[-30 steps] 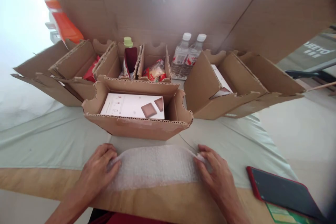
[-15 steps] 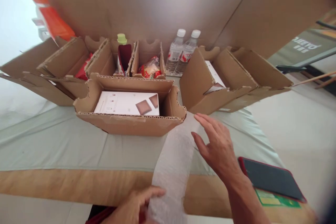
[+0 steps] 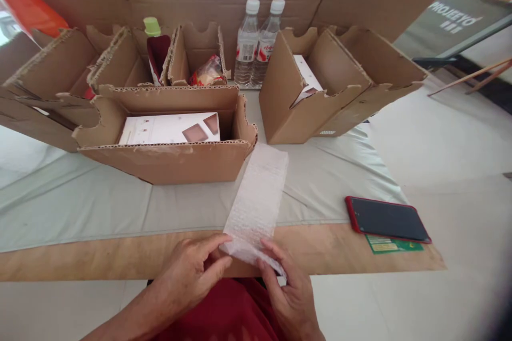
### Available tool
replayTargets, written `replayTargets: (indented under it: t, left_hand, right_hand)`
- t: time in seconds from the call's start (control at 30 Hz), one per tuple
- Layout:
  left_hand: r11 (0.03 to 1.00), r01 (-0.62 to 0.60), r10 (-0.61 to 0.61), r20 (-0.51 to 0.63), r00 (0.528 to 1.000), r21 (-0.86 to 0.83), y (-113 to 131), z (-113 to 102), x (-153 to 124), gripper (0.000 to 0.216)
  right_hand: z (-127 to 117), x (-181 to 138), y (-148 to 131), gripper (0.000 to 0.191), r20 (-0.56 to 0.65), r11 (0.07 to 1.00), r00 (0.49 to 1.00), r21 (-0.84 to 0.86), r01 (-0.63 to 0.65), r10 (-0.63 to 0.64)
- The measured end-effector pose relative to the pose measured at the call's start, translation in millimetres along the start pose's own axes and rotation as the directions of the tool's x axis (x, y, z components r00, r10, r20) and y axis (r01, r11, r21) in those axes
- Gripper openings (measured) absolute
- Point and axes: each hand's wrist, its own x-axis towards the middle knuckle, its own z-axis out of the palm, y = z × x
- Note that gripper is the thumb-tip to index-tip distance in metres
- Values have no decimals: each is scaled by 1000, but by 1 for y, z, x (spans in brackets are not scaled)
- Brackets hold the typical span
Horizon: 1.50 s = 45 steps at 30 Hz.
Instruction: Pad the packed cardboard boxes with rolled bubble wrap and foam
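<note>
A strip of bubble wrap [image 3: 261, 195] lies lengthwise away from me, its far end against the open cardboard box [image 3: 168, 160] that holds a white product box [image 3: 168, 129]. My left hand [image 3: 191, 272] pinches the strip's near left corner. Its near right corner is gripped by the fingers of my right hand [image 3: 290, 295]. Both hands sit at the table's near edge over a brown cardboard sheet [image 3: 80, 261].
A red-cased phone [image 3: 387, 218] lies on a green card at the right. Behind stand several cardboard trays with snack packets, a green-capped bottle [image 3: 152, 27], two water bottles [image 3: 256, 42], and a tipped box [image 3: 316, 90]. A cardboard wall rises at the back.
The bubble wrap was turned from crosswise to lengthwise. My right hand came back from its far end to the near end, and both hands now hold the near corners.
</note>
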Motion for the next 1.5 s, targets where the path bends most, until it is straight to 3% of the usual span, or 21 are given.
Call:
replayTargets:
  t: [0.1, 0.23, 0.3, 0.4, 0.5, 0.73, 0.8, 0.87, 0.97, 1.03, 1.13, 1.3, 1.5]
  left_hand:
    - [956, -55, 82, -81, 993, 288, 4, -6, 8, 26]
    - [873, 70, -3, -137, 991, 482, 8, -8, 30, 31]
    - [834, 92, -31, -120, 992, 544, 11, -8, 41, 29]
    - [791, 93, -61, -73, 995, 604, 17, -7, 50, 31]
    - [756, 94, -88, -42, 995, 648, 23, -5, 53, 30]
    - [748, 58, -65, -14, 998, 661, 21, 6, 59, 23]
    - [771, 32, 9, -62, 998, 637, 14, 7, 56, 18]
    - [799, -95, 209, -126, 970, 594, 5, 6, 47, 30]
    - [739, -396, 541, -129, 831, 546, -6, 3, 28, 40]
    - [684, -521, 631, -58, 773, 511, -10, 3, 19, 38]
    - [705, -540, 626, -46, 778, 460, -11, 8, 18, 29]
    - [743, -437, 569, -134, 812, 506, -10, 19, 42, 19]
    - [692, -426, 606, -147, 782, 584, -9, 18, 43, 26]
  right_hand:
    - [3, 5, 3, 29, -40, 998, 999, -60, -34, 31]
    - [-11, 7, 7, 46, -233, 981, 972, -191, -18, -28]
    - [-20, 5, 5, 52, -269, 972, 957, -229, 45, -108]
    - [-23, 1, 0, 48, -143, 945, 960, -259, 198, -240]
    - [-13, 2, -2, 38, 15, 920, 961, -286, 267, -275]
    - [3, 13, 7, 27, 40, 911, 971, -337, 237, -237]
    - [0, 15, 8, 24, 66, 899, 964, -351, 263, -256]
    - [-3, 16, 8, 25, 67, 896, 959, -346, 280, -274]
    - [-7, 21, 7, 25, 37, 921, 959, -270, 280, -281]
    - [-8, 24, 5, 23, 53, 948, 966, -185, 259, -253]
    - [-11, 28, 2, 21, 80, 967, 972, -111, 230, -222]
    - [-18, 22, 3, 22, -58, 931, 960, -266, 250, -274]
    - [-15, 13, 14, 22, 94, 885, 954, -357, 298, -283]
